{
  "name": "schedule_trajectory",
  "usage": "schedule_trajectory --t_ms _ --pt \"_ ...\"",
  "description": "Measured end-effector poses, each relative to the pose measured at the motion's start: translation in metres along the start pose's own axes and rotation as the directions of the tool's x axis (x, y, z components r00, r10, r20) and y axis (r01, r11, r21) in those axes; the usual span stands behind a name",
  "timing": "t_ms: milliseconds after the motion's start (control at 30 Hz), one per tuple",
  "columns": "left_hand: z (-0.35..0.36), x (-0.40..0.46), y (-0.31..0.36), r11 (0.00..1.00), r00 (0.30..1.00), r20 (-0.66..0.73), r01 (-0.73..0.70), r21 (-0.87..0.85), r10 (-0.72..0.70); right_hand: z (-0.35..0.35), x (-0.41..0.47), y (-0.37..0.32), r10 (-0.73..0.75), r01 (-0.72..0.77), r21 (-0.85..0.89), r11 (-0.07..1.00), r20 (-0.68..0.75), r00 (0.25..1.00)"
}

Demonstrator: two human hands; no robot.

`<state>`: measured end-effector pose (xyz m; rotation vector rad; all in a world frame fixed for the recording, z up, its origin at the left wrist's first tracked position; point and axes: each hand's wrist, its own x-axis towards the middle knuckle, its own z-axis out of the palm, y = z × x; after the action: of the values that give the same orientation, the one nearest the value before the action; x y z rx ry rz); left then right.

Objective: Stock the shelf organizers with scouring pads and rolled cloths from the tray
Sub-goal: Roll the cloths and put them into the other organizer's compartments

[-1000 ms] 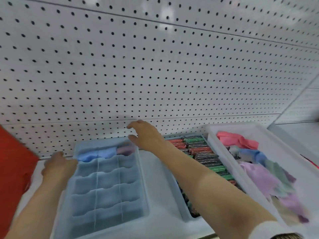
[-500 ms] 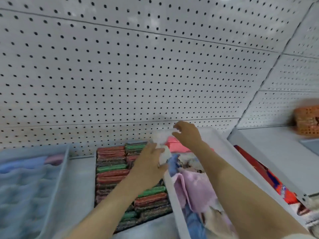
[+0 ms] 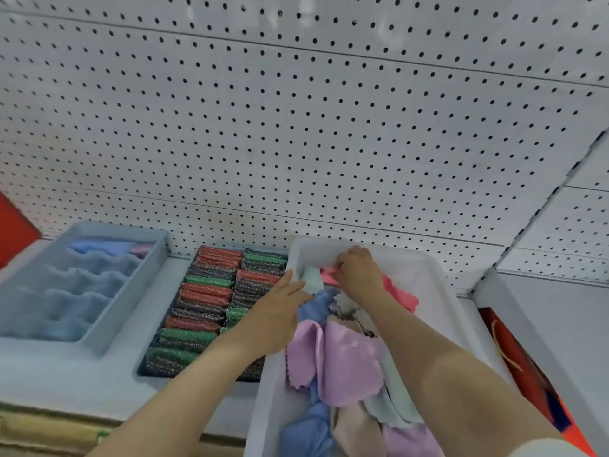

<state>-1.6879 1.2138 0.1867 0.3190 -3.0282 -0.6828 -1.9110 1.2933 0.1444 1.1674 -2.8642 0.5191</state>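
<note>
A white tray (image 3: 425,275) on the right holds several loose cloths in pink, lilac, blue and pale green. My right hand (image 3: 357,272) pinches the pink cloth (image 3: 400,293) at the tray's far end. My left hand (image 3: 280,306) reaches over the tray's left rim and touches a pale green cloth (image 3: 311,280); whether it grips it I cannot tell. Left of the tray, a dark organizer (image 3: 145,367) is packed with red, green and grey scouring pads (image 3: 204,296). A light blue divided organizer (image 3: 95,341) at far left has rolled cloths (image 3: 99,247) in its back row.
White pegboard (image 3: 296,127) backs the shelf. A red panel (image 3: 14,225) stands at the far left edge. Right of the tray, a white divider (image 3: 540,341) and red-orange packaged goods (image 3: 524,367). The shelf's front edge (image 3: 66,413) runs along the bottom left.
Both hands left the light blue organizer and moved right into the white tray. My right hand has taken the pink cloth; the view swung right, then partly back left.
</note>
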Motion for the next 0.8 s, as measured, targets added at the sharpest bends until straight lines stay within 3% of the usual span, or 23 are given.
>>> schedule_trajectory --t_ms 67,167,333,433,633,700,800 --pt "-0.004 -0.002 0.003 0.993 0.998 -0.013 0.06 -0.098 -0.061 -0.017 -0.007 -0.002 0.025 -0.019 0.234 0.972 -0.022 0.999" --pt "-0.026 0.001 0.008 0.904 0.974 -0.081 0.164 -0.394 -0.211 -0.061 -0.019 -0.01 0.077 -0.041 0.537 0.842 -0.045 0.996" --pt "-0.088 0.024 0.043 0.638 0.924 -0.208 0.049 -0.768 -0.322 -0.139 -0.045 -0.031 0.028 -0.023 0.855 0.518 0.009 1.0" --pt "-0.111 0.037 0.065 0.584 0.895 -0.301 -0.058 -0.809 -0.329 -0.166 -0.058 -0.049 0.018 -0.02 0.891 0.454 0.013 1.0" --pt "-0.139 0.041 0.069 0.584 0.88 -0.401 -0.19 -0.79 -0.256 -0.19 -0.068 -0.068 0.048 0.008 0.928 0.373 -0.028 0.998" --pt "-0.152 0.04 0.067 0.573 0.883 -0.406 -0.211 -0.792 -0.237 -0.193 -0.067 -0.074 0.104 0.092 0.927 0.363 -0.138 0.985" --pt "-0.169 0.037 0.063 0.579 0.888 -0.426 -0.257 -0.774 -0.175 -0.198 -0.065 -0.085 0.187 0.25 0.823 0.509 -0.39 0.902"
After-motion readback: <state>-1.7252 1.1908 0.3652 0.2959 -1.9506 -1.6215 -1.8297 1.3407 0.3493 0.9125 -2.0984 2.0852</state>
